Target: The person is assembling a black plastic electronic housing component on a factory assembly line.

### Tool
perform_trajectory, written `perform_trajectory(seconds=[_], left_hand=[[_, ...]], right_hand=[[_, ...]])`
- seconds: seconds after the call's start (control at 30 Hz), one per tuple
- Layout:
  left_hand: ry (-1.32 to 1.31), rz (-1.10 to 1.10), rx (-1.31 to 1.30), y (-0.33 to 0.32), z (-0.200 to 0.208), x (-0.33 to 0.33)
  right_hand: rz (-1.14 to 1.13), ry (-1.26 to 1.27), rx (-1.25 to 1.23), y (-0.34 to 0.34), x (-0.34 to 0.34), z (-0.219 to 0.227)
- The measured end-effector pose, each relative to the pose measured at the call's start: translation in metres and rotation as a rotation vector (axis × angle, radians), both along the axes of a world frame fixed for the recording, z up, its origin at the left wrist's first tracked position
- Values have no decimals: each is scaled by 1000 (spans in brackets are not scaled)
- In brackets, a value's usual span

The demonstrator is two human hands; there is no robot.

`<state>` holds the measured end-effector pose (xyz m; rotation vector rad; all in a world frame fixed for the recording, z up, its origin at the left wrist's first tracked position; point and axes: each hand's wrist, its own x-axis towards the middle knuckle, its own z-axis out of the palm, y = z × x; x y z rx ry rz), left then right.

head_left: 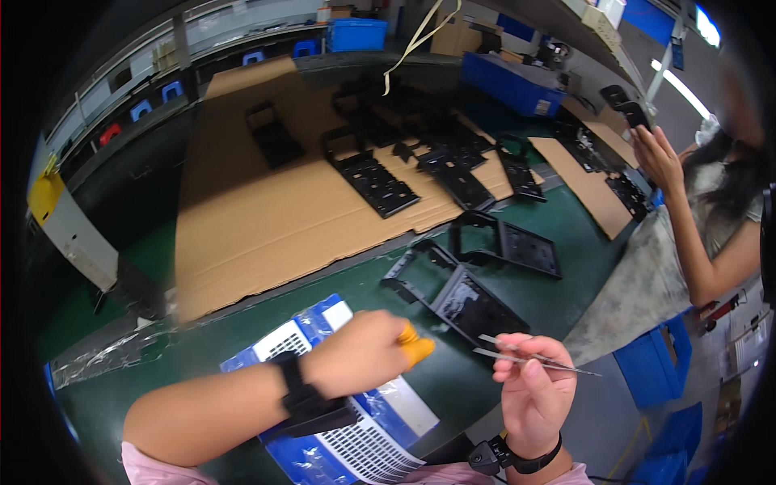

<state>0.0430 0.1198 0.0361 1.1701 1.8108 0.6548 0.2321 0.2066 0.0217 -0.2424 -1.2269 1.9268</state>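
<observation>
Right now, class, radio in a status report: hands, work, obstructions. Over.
Right hand: holding tweezers. Left hand: yellow finger covers, grip unclear. Label sheet: partly hidden by left hand. Black frame: just beyond hands.

Black frame (481, 309): lies slantwise, open window beside a recessed panel. Metal tweezers (501, 356): slim, held near that frame's closer end, tips parted, pointing left. Blue-and-white label sheet (368, 446): lies left of the frame, gridded with small dark rectangles, partly hidden.
</observation>
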Motion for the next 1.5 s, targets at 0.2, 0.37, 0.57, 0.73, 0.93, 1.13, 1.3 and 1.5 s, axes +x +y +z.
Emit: perform_trajectory(seconds=[0.2, 0.37, 0.57, 0.73, 0.93, 1.13, 1.3, 1.5], left_hand=[[-660, 189, -255, 48, -37, 46], [-879, 416, -8, 48, -39, 15], [-303, 340, -231, -1, -11, -47], [1018, 82, 75, -4, 25, 15], [796, 0, 111, 3, 10, 39], [-5, 311, 589, -75, 42, -21], [-1022, 673, 1041, -147, 17, -51], [-1017, 656, 1040, -168, -17, -49]], right_hand=[[-275, -92, 70, 23, 35, 4], [-333, -72, 49, 49, 42, -2], [-274, -68, -8, 48, 26, -13], [-186, -20, -48, 38, 5, -5], [-67, 32, -7, 16, -12, 18], [16, 71, 104, 11, -24, 20], [875, -194, 450, 14, -51, -13], [1221, -440, 377, 13, -43, -38]])
